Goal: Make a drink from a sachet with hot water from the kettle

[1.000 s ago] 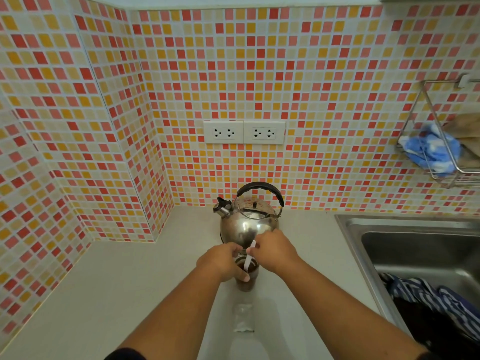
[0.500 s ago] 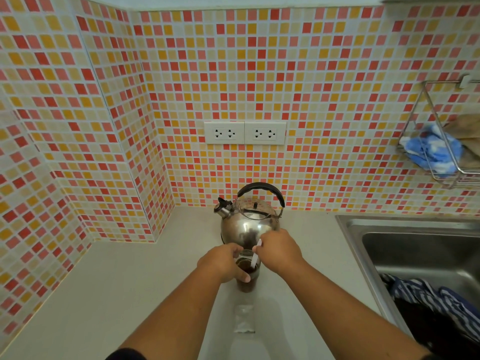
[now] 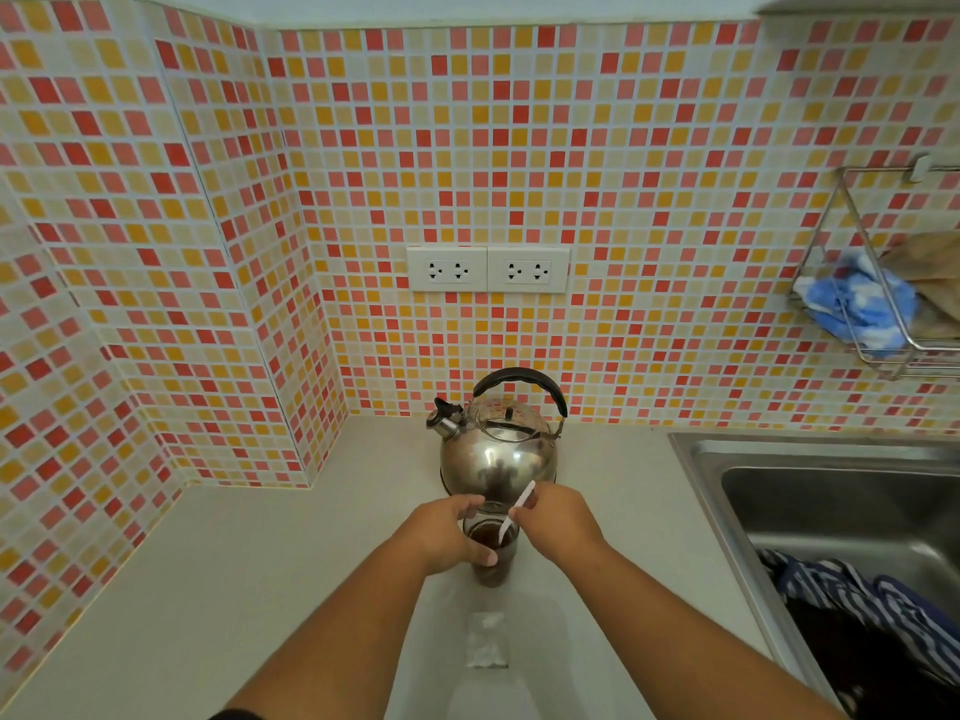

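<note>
A clear glass holding dark brown drink stands on the pale counter, just in front of a shiny steel kettle with a black handle. My left hand wraps around the glass from the left. My right hand pinches a white plastic spoon whose lower end dips into the drink. A clear sachet lies flat on the counter, nearer to me than the glass.
A steel sink is set into the counter at the right, with striped blue cloth in it. A wire rack with a blue cloth hangs on the tiled wall. Two wall sockets sit above the kettle.
The spoon's upper end has swung from leaning over the glass's left side to leaning right, with my right hand shifting slightly. My left hand stays on the glass.
</note>
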